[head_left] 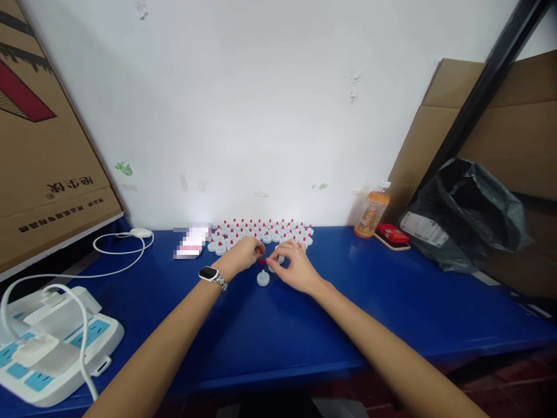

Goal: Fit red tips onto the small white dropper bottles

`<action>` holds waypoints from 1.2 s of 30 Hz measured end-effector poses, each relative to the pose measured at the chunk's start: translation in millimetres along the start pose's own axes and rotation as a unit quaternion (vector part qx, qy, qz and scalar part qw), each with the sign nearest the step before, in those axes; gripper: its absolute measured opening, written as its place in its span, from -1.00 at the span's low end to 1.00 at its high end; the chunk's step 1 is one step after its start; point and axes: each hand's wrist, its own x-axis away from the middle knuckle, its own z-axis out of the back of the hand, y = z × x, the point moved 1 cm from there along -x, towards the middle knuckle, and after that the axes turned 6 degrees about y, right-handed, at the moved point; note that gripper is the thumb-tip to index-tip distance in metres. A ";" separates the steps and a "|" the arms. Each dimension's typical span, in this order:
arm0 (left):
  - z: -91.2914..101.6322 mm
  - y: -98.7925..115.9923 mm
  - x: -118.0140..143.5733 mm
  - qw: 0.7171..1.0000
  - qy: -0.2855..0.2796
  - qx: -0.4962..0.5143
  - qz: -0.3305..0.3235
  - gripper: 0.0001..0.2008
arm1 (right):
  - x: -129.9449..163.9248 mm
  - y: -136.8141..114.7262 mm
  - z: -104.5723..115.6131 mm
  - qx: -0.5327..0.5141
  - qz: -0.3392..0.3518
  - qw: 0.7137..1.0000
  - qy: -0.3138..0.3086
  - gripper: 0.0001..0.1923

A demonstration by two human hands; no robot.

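My left hand (244, 255), with a watch (209, 273) on its wrist, is closed, its fingertips bent in beside small red tip caps (262, 261). What those fingers hold is too small to make out. From the other side, my right hand (296, 266) pinches at a red tip cap between thumb and forefinger. Just below the fingertips, a white nozzle cap (263, 278) stands upright with no red tip on it. More white caps sit partly hidden under my right hand. Behind both hands, rows of white caps (220, 249) with red tips stand close together.
A phone with a blurred screen (191, 241) lies left of the caps. Front left is a power strip (108, 339) with a white cable. An orange drink bottle (372, 213), a red box (391, 234) and a dark plastic bag (470, 215) stand right on the blue table (278, 342).
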 end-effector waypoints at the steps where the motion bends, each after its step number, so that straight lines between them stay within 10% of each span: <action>1: -1.2 0.0 -0.5 1.000 -0.005 0.006 0.004 -0.78 | -1.8 2.6 2.6 -0.008 -0.019 1.000 0.018 -0.83; 18: 4.4 -3.2 5.7 0.998 0.006 0.066 0.016 -0.84 | -5.3 15.7 3.6 -0.065 -0.073 0.993 0.061 -0.79; 30: 11.8 -9.7 56.5 0.991 0.058 0.108 0.046 -0.76 | -7.5 15.4 -2.0 -0.008 -0.041 0.998 0.052 -0.89; 36: 0.8 9.2 62.5 0.995 0.048 0.077 -0.027 -0.68 | -13.2 17.4 1.4 -0.012 -0.055 0.998 -0.008 -0.89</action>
